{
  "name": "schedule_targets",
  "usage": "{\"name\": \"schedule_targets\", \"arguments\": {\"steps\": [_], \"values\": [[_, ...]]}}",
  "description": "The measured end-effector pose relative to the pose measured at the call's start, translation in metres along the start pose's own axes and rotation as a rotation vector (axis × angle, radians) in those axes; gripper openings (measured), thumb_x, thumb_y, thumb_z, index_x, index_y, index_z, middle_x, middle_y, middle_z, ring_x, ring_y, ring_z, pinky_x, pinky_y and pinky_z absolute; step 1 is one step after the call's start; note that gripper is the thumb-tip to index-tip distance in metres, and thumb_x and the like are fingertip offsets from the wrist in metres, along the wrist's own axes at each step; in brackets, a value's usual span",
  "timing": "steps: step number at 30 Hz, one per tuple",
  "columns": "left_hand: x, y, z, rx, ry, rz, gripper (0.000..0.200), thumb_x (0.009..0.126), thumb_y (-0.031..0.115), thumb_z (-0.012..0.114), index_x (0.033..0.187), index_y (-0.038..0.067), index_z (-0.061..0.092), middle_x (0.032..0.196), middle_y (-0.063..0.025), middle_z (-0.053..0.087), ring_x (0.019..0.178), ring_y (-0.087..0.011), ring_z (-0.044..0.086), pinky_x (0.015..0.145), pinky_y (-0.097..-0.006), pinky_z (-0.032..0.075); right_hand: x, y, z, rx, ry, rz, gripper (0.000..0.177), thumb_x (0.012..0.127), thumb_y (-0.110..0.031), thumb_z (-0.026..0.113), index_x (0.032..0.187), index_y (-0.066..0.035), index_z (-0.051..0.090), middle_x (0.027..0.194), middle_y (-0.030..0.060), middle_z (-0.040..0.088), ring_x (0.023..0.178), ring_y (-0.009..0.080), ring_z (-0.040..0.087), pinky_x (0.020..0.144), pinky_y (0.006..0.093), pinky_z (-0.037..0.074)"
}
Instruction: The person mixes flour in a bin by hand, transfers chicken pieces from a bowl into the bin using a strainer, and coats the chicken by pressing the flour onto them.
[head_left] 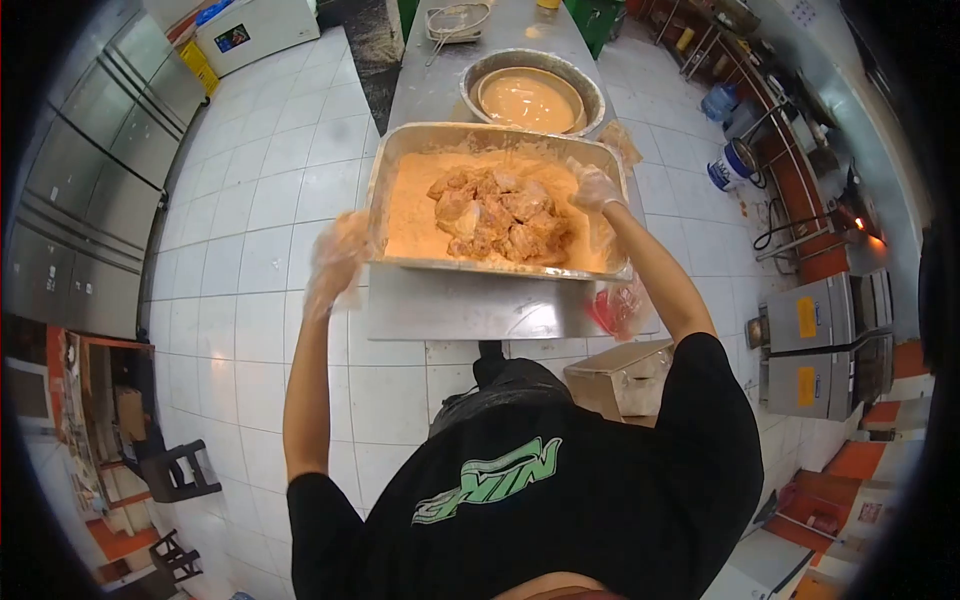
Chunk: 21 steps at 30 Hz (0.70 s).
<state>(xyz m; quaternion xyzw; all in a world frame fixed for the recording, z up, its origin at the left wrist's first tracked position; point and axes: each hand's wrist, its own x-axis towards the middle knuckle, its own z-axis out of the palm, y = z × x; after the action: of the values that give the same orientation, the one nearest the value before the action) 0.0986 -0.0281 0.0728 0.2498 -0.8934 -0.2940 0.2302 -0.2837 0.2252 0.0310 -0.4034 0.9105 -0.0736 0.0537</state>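
Observation:
A large metal tray (500,268) on the steel table holds orange-tinted flour (412,205) with a heap of coated chicken pieces (500,215) in the middle. My left hand (340,250), in a clear plastic glove, is beside the tray's left wall, outside it; motion smears its fingers and I cannot tell whether they grip the rim. My right hand (592,187), gloved too, reaches inside the tray's right end. Its fingers stretch over the flour beside the chicken, holding nothing that shows.
Behind the tray stands a metal bowl (592,88) around a smaller container of orange liquid batter (530,100). A wire-handled basket (455,22) sits farther back on the steel table (450,308). A red-and-clear plastic bag (620,308) lies at the front right, above a cardboard box (598,385).

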Motion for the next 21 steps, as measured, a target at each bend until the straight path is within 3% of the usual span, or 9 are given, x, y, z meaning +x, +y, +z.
{"name": "schedule_targets", "arguments": {"steps": [1, 3, 6, 9, 13, 16, 17, 19, 21], "values": [[0.026, -0.005, 0.024, -0.109, 0.013, -0.029, 0.016, 0.085, 0.018, 0.05, 0.094, 0.006, 0.055, 0.077, -0.0125, 0.06, 0.073, -0.0289, 0.058, 0.065, -0.0368, 0.047, 0.011, 0.01, 0.005, -0.046, -0.067, -0.045, 0.058, 0.067, -0.022, 0.064, 0.121, -0.007, 0.048, 0.11, 0.0184, 0.056, 0.106, 0.0307, 0.053, 0.088, 0.0365, 0.044], [0.089, -0.024, 0.064, 0.401, -0.236, 0.292, 0.023, 0.084, 0.021, 0.051, 0.1, 0.005, 0.055, 0.089, -0.0141, 0.063, 0.083, -0.0304, 0.06, 0.072, -0.0368, 0.047, 0.03, 0.026, 0.017, -0.169, -0.236, -0.112, 0.052, 0.066, -0.02, 0.064, 0.116, -0.007, 0.053, 0.106, 0.0175, 0.058, 0.103, 0.0299, 0.055, 0.085, 0.0361, 0.046], [0.139, -0.048, 0.121, 0.323, -0.428, -0.112, 0.026, 0.084, 0.022, 0.048, 0.102, 0.005, 0.055, 0.098, -0.0162, 0.062, 0.088, -0.0319, 0.059, 0.077, -0.0382, 0.046, 0.049, 0.043, 0.033, -0.319, -0.472, -0.157, 0.042, 0.065, -0.017, 0.064, 0.105, -0.005, 0.06, 0.102, 0.0167, 0.061, 0.096, 0.0295, 0.059, 0.079, 0.0359, 0.049], [0.14, -0.107, 0.173, 0.692, -0.64, 0.062, 0.033, 0.085, 0.023, 0.042, 0.111, 0.006, 0.052, 0.105, -0.0175, 0.059, 0.092, -0.0306, 0.059, 0.081, -0.0397, 0.045, 0.035, 0.054, 0.074, -0.334, -0.502, -0.171, 0.035, 0.064, -0.016, 0.065, 0.096, -0.003, 0.064, 0.099, 0.0166, 0.062, 0.093, 0.0295, 0.06, 0.076, 0.036, 0.05], [0.114, -0.087, 0.192, 0.761, -0.555, -0.003, 0.05, 0.083, 0.023, 0.043, 0.128, 0.003, 0.036, 0.106, -0.0176, 0.059, 0.09, -0.0307, 0.06, 0.081, -0.0391, 0.046, 0.024, 0.042, 0.083, -0.267, -0.437, -0.11, 0.029, 0.067, -0.017, 0.064, 0.093, -0.004, 0.065, 0.095, 0.0161, 0.064, 0.092, 0.0279, 0.061, 0.073, 0.0345, 0.05], [0.118, -0.103, 0.197, 0.417, -0.633, -0.215, 0.064, 0.077, 0.022, 0.053, 0.133, 0.002, 0.03, 0.109, -0.0176, 0.056, 0.094, -0.0295, 0.057, 0.082, -0.0376, 0.045, 0.018, 0.033, 0.05, 0.034, -0.596, 0.149, 0.03, 0.07, -0.018, 0.064, 0.095, -0.003, 0.064, 0.093, 0.0143, 0.065, 0.087, 0.0241, 0.062, 0.071, 0.032, 0.05], [0.118, -0.106, 0.188, 0.148, -0.635, -0.312, 0.066, 0.074, 0.021, 0.058, 0.131, 0.002, 0.033, 0.116, -0.0186, 0.052, 0.101, -0.0292, 0.053, 0.086, -0.0371, 0.044, 0.025, 0.034, 0.042, 0.147, -0.662, 0.25, 0.03, 0.07, -0.018, 0.065, 0.096, -0.002, 0.063, 0.092, 0.0136, 0.065, 0.086, 0.0227, 0.062, 0.071, 0.031, 0.05], [0.143, -0.085, 0.169, -0.144, -0.67, -0.435, 0.065, 0.071, 0.02, 0.061, 0.129, 0.002, 0.037, 0.114, -0.0175, 0.052, 0.099, -0.026, 0.052, 0.084, -0.0357, 0.044, 0.046, 0.051, 0.045, 0.287, -0.584, 0.104, 0.029, 0.069, -0.018, 0.062, 0.095, -0.005, 0.063, 0.09, 0.0122, 0.064, 0.078, 0.0222, 0.06, 0.065, 0.0322, 0.048], [0.174, -0.053, 0.153, -0.178, -0.779, -0.524, 0.058, 0.074, 0.017, 0.055, 0.126, 0.0, 0.038, 0.097, -0.0133, 0.06, 0.08, -0.0203, 0.056, 0.074, -0.0339, 0.046, 0.064, 0.069, 0.079, 0.514, -0.485, -0.001, 0.027, 0.069, -0.019, 0.06, 0.093, -0.007, 0.063, 0.087, 0.0099, 0.064, 0.072, 0.0212, 0.059, 0.062, 0.0323, 0.047]]}}
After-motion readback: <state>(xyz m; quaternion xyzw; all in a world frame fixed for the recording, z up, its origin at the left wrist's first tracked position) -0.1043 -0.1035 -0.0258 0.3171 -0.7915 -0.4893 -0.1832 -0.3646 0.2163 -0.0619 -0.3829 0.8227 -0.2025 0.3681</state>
